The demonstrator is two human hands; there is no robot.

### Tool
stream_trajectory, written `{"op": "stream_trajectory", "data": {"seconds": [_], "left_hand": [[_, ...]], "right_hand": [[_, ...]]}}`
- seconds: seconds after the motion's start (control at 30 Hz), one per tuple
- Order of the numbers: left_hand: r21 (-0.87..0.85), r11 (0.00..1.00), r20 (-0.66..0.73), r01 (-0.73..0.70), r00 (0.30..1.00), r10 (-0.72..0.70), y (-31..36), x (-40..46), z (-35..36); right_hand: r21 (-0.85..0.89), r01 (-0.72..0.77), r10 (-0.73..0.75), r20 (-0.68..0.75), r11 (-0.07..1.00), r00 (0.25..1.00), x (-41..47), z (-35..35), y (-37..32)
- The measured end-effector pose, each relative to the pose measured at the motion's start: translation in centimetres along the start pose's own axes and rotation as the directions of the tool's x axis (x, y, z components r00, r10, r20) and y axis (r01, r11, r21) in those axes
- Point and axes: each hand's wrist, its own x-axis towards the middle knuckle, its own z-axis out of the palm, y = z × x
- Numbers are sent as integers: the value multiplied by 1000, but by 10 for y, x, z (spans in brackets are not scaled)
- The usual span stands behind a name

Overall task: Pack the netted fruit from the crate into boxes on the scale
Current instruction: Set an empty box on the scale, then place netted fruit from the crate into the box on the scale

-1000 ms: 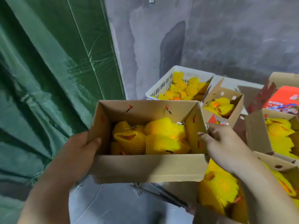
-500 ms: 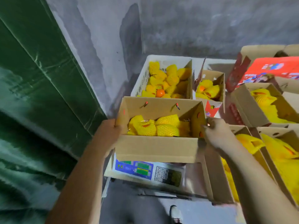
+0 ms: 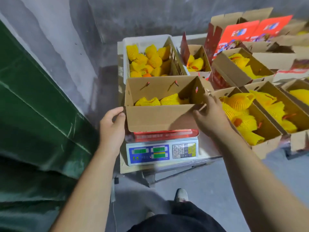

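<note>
Now both hands, left hand (image 3: pixel 112 124) and right hand (image 3: pixel 209 114), rest loose-fingered beside the brown cardboard box (image 3: pixel 160 118), probably so the white electronic scale (image 3: pixel 162 151) reads freely.

— What sits on the low platform (image 3: pixel 207 154)?
— The scale (image 3: pixel 162 152) at its near edge, the white crate (image 3: pixel 175 54) behind it, and open boxes (image 3: pixel 260 131) spreading to the right.

Matt brown cardboard box (image 3: pixel 160 118), yellow foam-net fruit (image 3: pixel 147 102), white slotted plastic crate (image 3: pixel 175 59), glossy plastic-faced scale (image 3: pixel 162 152).
</note>
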Motion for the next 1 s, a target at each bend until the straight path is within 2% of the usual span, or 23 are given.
{"op": "stream_trajectory", "data": {"seconds": [0.07, 0.17, 0.27, 0.53, 0.7, 0.87, 1.0], "left_hand": [[35, 999, 67, -31, 997, 29, -2, -10, -13], [107, 990, 175, -88, 982, 69, 2, -18, -31], [137, 981, 241, -135, 966, 99, 8, -22, -43], [90, 983, 299, -158, 946, 125, 9, -22, -52], [43, 972, 289, -231, 934, 209, 23, -11, -40], [49, 947, 227, -318, 927, 299, 46, 13, -12], [81, 927, 274, -366, 903, 332, 74, 51, 28]], "right_hand": [[-103, 14, -23, -84, 995, 996, -16, 8, -10], [-149, 130, -135, -25, 980, 991, -37, 21, -28], [-208, 184, -185, 14, 961, 983, -48, 30, -42], [-38, 268, -266, 49, 963, 963, -51, 35, -68], [65, 308, -311, 43, 949, 949, -38, 28, -77], [126, 351, -359, 50, 928, 932, -2, 28, -90], [99, 432, -440, 89, 896, 893, 58, 27, -99]]}}
